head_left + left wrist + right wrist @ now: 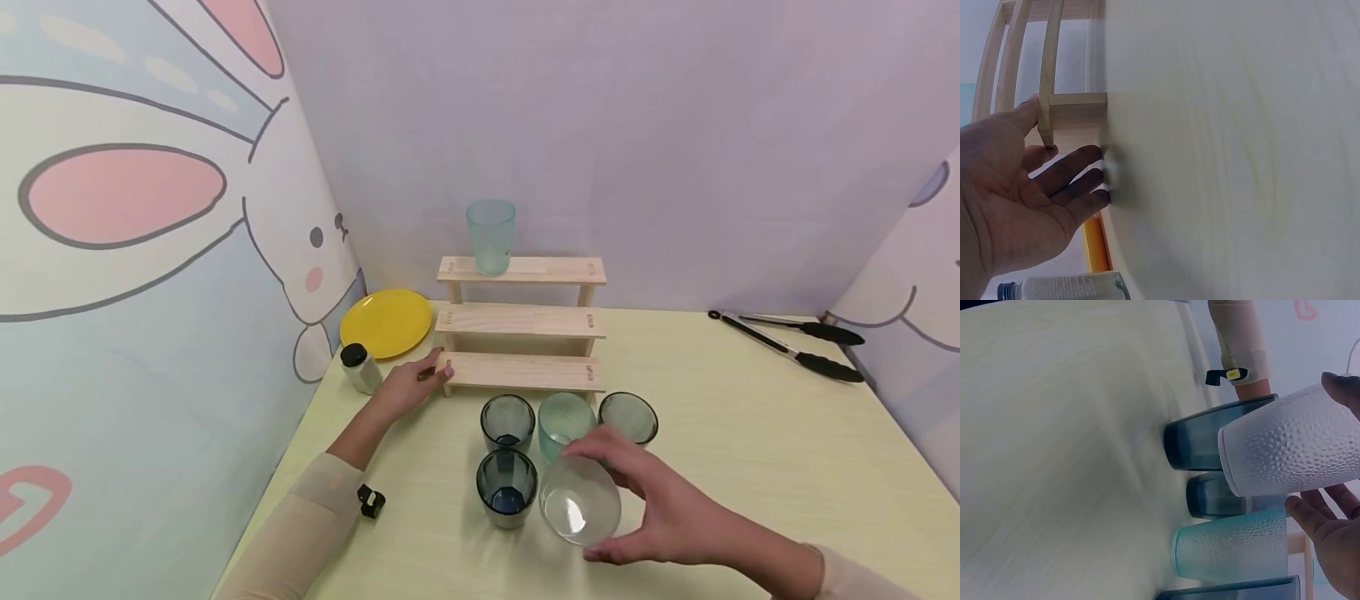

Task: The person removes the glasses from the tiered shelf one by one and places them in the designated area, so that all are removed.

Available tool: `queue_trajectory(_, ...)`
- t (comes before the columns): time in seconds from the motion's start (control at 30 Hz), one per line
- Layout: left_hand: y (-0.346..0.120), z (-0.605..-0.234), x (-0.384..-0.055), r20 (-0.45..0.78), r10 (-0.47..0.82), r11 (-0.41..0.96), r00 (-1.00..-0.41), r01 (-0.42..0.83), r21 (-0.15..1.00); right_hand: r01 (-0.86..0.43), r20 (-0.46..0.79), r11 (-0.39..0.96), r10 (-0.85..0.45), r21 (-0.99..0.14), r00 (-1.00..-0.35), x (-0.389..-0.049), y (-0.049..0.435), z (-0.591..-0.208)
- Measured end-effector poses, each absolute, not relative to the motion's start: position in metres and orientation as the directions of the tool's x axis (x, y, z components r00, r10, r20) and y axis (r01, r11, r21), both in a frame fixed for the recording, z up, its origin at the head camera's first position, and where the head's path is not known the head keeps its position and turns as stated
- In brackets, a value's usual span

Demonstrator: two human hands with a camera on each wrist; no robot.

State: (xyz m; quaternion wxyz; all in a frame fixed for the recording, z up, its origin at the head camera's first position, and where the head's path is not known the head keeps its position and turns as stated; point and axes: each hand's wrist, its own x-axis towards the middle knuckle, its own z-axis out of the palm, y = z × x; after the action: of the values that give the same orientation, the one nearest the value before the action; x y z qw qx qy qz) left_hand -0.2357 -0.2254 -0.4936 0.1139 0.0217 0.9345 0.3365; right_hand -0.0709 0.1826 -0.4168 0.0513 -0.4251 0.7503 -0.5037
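My right hand [667, 508] grips a clear textured glass [581, 500] between thumb and fingers. In the right wrist view that glass [1297, 444] is off the table, tilted. Beside it stand a dark blue glass [507, 492] and, behind, another dark glass [507, 417], a green textured glass [555, 417] and a grey glass [628, 408]. With thumb and forefinger my left hand [408, 385] pinches the left end of the lowest board of a three-step wooden rack [517, 371]; its other fingers [1075, 187] extend below the board. On the rack's top step stands a green glass [491, 237].
Left of the rack lie a yellow plate [386, 323] and a black-capped jar [362, 369], close to my left hand. Black-handled tongs [787, 343] and another black-handled utensil [802, 327] rest at the back right. Walls bound the table at the back and sides.
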Motion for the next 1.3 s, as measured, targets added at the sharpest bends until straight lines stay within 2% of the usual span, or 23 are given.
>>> queue_trajectory(0.17,-0.225,-0.494,-0.236,-0.194,0.111,0.77,-0.975,-0.039,0.637,-0.671,0.354,0.292,-0.671,-0.682,-0.651,-0.067,0.181,-0.422)
queue_trajectory(0.47,-0.225,-0.494,-0.236,-0.202,0.11,0.773,-0.973,-0.044,0.632,-0.714,0.371,0.415,-0.646,-0.564,-0.667,-0.062,0.18,-0.427)
queue_trajectory(0.67,-0.224,-0.494,-0.234,-0.199,0.111,0.771,-0.974,-0.042,0.635,-0.765,0.452,0.454,-0.623,-0.456,-0.639,-0.06,0.179,-0.435)
queue_trajectory(0.87,-0.224,-0.494,-0.235,-0.189,0.116,0.768,-0.975,-0.032,0.639,-0.773,0.502,0.481,-0.588,-0.414,-0.634,-0.059,0.18,-0.445)
queue_trajectory(1.3,-0.225,-0.493,-0.237,-0.199,0.114,0.771,-0.973,-0.039,0.636,-0.748,0.513,0.556,-0.551,-0.362,-0.658,-0.059,0.182,-0.459)
